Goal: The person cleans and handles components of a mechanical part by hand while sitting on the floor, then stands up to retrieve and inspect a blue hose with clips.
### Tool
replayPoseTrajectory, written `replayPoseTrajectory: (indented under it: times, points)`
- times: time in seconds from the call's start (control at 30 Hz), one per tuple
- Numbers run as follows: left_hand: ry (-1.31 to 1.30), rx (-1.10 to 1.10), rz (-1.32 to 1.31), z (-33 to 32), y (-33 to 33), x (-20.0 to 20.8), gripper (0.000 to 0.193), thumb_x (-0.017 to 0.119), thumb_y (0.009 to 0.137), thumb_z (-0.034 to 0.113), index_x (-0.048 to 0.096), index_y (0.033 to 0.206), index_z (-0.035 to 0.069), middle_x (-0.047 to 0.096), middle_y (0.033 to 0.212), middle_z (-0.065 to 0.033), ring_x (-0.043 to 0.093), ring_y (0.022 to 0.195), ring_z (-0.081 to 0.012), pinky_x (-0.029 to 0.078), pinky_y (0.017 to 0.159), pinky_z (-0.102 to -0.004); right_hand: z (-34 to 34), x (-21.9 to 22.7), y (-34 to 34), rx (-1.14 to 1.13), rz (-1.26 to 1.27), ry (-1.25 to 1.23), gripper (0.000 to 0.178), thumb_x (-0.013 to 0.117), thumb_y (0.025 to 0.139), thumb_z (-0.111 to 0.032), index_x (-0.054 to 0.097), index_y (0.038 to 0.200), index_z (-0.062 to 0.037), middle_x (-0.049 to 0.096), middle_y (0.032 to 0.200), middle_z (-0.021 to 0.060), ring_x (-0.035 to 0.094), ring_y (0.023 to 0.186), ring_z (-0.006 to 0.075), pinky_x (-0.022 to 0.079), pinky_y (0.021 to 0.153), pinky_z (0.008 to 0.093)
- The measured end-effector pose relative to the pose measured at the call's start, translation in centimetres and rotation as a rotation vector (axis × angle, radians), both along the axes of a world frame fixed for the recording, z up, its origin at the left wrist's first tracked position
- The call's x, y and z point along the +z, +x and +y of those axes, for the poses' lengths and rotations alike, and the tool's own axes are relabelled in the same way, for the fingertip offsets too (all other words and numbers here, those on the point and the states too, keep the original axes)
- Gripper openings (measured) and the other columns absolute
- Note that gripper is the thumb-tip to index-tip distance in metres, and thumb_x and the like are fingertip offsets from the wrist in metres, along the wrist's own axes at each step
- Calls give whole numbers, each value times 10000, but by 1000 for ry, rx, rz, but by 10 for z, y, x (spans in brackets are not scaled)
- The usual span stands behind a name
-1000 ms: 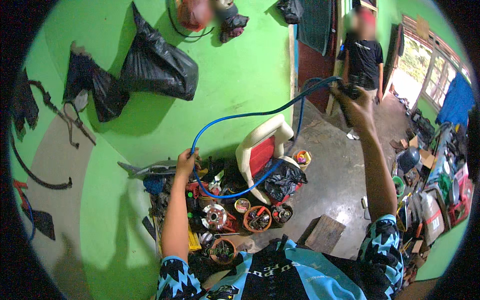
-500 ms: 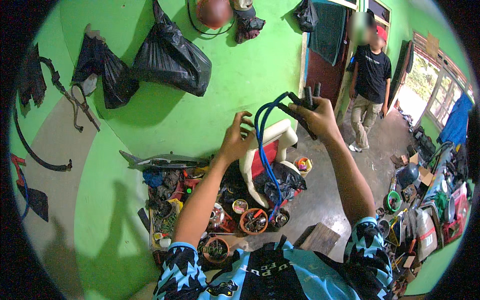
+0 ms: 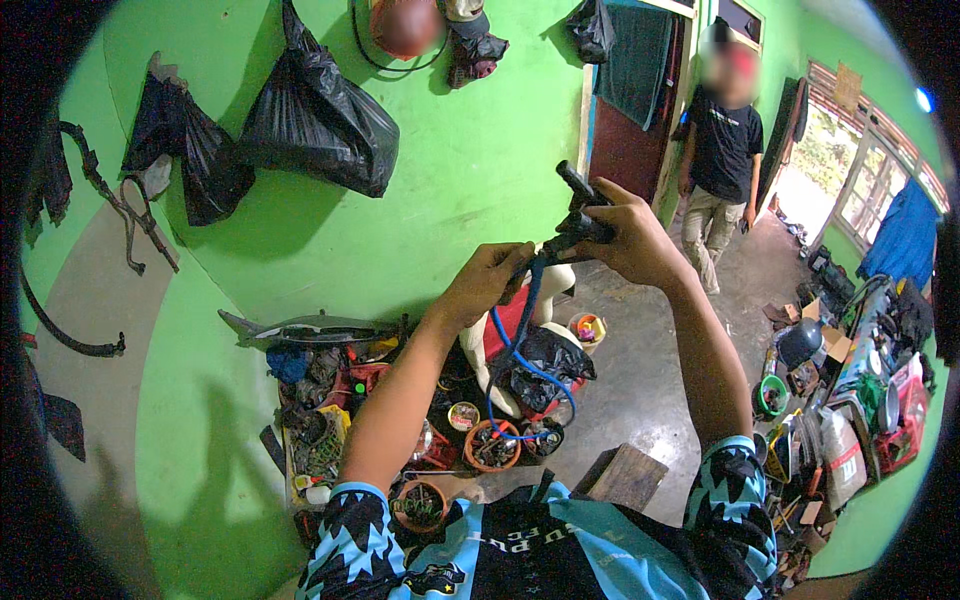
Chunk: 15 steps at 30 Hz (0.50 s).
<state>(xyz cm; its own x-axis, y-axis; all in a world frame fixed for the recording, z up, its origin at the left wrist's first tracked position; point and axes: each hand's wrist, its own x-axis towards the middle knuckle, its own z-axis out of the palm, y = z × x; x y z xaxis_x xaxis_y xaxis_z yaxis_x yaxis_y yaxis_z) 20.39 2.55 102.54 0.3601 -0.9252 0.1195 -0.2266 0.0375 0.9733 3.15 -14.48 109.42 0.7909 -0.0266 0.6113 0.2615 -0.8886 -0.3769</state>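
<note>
At chest height before the green wall (image 3: pixel 460 170), the right hand (image 3: pixel 630 240) grips a black nozzle (image 3: pixel 580 215). Left hand (image 3: pixel 490 280) pinches the blue hose (image 3: pixel 520 340) just below it. Hose loops hang down over a black bag (image 3: pixel 555 360) and pots (image 3: pixel 490 445) on the floor.

A grey concrete floor (image 3: pixel 660 400) carries the clutter. Round tins and pots (image 3: pixel 490 445) sit on it by the green wall, near a wooden block (image 3: pixel 625 475). Boxes and containers (image 3: pixel 840 440) crowd its right side.
</note>
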Motion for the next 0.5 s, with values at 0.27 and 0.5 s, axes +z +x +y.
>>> replayPoseTrajectory:
  times: [0.27, 0.5]
  points:
    - [-195, 113, -107, 1, -14, 4, 372, 613, 942, 420, 693, 886, 60, 511, 660, 76, 383, 557, -19, 316, 489, -234, -5, -28, -7, -245, -109, -270, 481, 809, 640, -142, 692, 1107, -141, 576, 1128, 98, 558, 1067, 320, 473, 890, 424]
    - [-115, -209, -12, 24, -25, 18, 326, 610, 950, 379, 654, 976, 57, 489, 642, 62, 390, 533, -48, 319, 481, -243, 6, -19, -3, -150, -279, -338, 297, 740, 740, -197, 705, 1033, -169, 575, 1188, 84, 552, 1100, 316, 451, 909, 429]
